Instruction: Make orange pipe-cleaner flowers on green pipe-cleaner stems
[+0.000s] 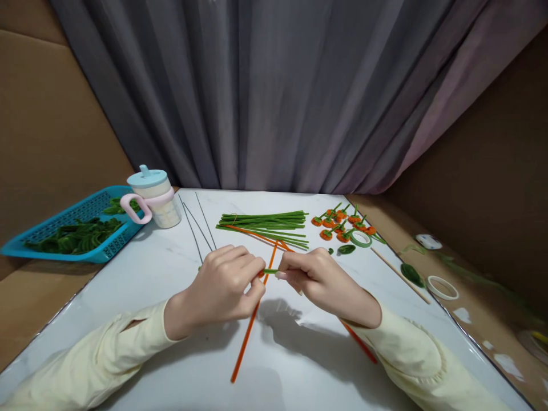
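Observation:
A short stretch of green pipe cleaner (270, 271) runs between my two hands above the white table. My left hand (226, 279) is closed, its thumb and forefinger pinching the left end, where a bit of orange shows at the fingertips. My right hand (323, 282) pinches the other end between thumb and forefinger. Beneath them, a long orange pipe cleaner (244, 348) slants toward the front of the table. Another orange pipe cleaner (359, 343) emerges from under my right wrist. A bundle of green pipe cleaners (274, 219) lies just beyond my hands.
Several orange pieces with green stems (341, 236) sit right, beside a green tape roll (361, 238) and dark leaf (346, 249). A wooden stick (400, 275) and white tape roll (442, 287) lie farther right. Left are thin wires (197, 228), a lidded cup (165, 208) and a blue basket (105, 251).

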Available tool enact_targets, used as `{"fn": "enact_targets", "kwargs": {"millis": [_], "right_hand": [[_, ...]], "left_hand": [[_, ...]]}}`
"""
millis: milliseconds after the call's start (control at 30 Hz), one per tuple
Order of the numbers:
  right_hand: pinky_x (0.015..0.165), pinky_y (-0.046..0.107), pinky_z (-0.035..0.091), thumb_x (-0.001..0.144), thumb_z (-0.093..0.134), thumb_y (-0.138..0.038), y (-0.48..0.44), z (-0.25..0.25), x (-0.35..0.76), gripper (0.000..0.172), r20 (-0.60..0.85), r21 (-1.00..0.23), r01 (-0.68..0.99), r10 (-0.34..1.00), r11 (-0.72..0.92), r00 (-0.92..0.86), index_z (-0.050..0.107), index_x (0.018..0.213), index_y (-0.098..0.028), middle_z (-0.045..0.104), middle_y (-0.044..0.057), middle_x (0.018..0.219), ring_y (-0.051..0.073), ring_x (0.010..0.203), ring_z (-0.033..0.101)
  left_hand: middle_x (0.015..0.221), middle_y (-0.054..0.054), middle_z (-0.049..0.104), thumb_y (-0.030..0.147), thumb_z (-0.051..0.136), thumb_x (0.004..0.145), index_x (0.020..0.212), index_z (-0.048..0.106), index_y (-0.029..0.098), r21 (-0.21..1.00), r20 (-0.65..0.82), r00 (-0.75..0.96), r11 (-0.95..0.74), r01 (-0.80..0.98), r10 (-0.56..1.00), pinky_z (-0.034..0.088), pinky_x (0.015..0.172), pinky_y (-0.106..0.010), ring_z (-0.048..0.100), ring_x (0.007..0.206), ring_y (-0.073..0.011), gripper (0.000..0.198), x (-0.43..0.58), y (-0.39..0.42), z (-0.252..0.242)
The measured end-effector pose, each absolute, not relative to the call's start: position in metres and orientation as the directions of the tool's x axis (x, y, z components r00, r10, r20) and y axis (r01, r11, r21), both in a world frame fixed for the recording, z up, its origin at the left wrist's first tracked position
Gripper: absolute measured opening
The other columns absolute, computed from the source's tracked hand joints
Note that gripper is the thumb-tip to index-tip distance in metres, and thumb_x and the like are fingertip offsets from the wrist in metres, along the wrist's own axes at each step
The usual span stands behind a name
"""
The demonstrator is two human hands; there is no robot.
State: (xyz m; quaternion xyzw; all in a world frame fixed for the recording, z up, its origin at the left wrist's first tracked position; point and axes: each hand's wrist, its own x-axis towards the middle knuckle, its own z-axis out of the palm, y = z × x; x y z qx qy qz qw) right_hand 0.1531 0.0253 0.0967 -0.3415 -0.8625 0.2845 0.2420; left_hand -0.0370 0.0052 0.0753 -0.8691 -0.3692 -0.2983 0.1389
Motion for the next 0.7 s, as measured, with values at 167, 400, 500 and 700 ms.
{"fn": "enact_targets", "kwargs": {"millis": [167,400,500,700], "right_hand": [[0.051,0.019,0.032,0.084,0.049,-0.017,0.03,0.102,0.157,0.024,0.083,-0.745,0.44,0.724,0.501,-0.684,0.048,0.059,-0.017,0.052,-0.004,0.047,0.007,0.044,0.042],[0.052,0.018,0.037,0.089,0.047,-0.028,0.028,0.105,0.158,0.019,0.044,-0.771,0.413,0.688,0.484,-0.725,0.053,0.075,-0.017,0.059,0.0,0.061,0.009,0.053,0.052],[0.052,0.018,0.035,0.089,0.046,-0.025,0.024,0.101,0.155,0.02,0.097,-0.721,0.414,0.673,0.555,-0.733,0.054,0.073,-0.016,0.058,-0.001,0.059,0.008,0.051,0.05],[0.048,0.019,0.03,0.086,0.047,-0.017,0.018,0.098,0.15,0.017,0.189,-0.665,0.401,0.662,0.63,-0.725,0.053,0.071,-0.016,0.051,-0.003,0.048,0.007,0.044,0.042]], "left_hand": [[0.07,-0.005,0.06,0.009,0.04,0.08,0.078,0.058,0.015,-0.035,0.624,0.606,-0.757,0.653,0.494,0.041,0.061,-0.028,0.054,0.069,-0.0176,0.019,-0.038,0.006,0.077],[0.072,-0.004,0.057,0.009,0.038,0.088,0.09,0.053,0.013,0.049,0.556,0.692,-0.849,0.526,0.46,0.04,0.058,-0.026,0.051,0.065,-0.0147,0.016,-0.041,0.01,0.078],[0.067,-0.003,0.055,0.009,0.037,0.088,0.087,0.053,0.013,-0.022,0.578,0.702,-0.852,0.523,0.416,0.037,0.054,-0.026,0.047,0.06,-0.0145,0.016,-0.04,0.009,0.078],[0.056,0.0,0.046,0.006,0.036,0.087,0.077,0.05,0.015,-0.12,0.629,0.69,-0.831,0.542,0.359,0.031,0.047,-0.026,0.04,0.051,-0.0132,0.02,-0.038,0.007,0.076]]}}
